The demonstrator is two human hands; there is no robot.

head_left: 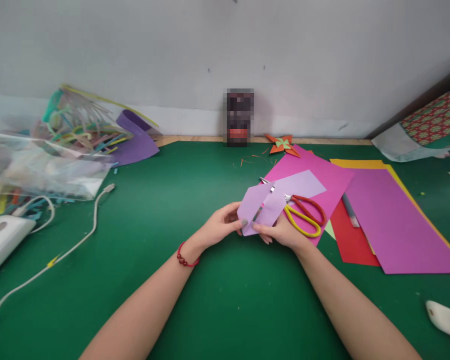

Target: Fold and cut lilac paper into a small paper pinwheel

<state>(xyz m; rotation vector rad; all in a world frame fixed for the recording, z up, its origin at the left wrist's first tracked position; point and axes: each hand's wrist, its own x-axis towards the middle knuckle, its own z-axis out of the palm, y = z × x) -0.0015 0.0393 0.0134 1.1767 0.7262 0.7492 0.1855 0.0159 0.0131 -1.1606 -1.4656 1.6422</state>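
Between my two hands is a light purple folded paper (pixel 272 210) with a slit down its middle, held up just above the table. My left hand (pixel 227 223) is closed on its left edge, thumb on top and fingers behind. My right hand (pixel 281 231) pinches its lower right edge in the same way. Right beside the right hand lie scissors (pixel 306 212) with one red and one yellow handle loop. Under them are another light purple paper piece (pixel 305 184) and a magenta sheet (pixel 330 175). The scissor blades are partly hidden behind the folded paper.
Purple sheets (pixel 401 225), a red sheet (pixel 354 250) and a pen (pixel 350 210) lie at right. An orange and green paper flower (pixel 283 144) and a pixelated dark object (pixel 239 117) stand by the wall. Paper strips (pixel 97 135), a white cable (pixel 93 225) and a power bank (pixel 7 240) are left.
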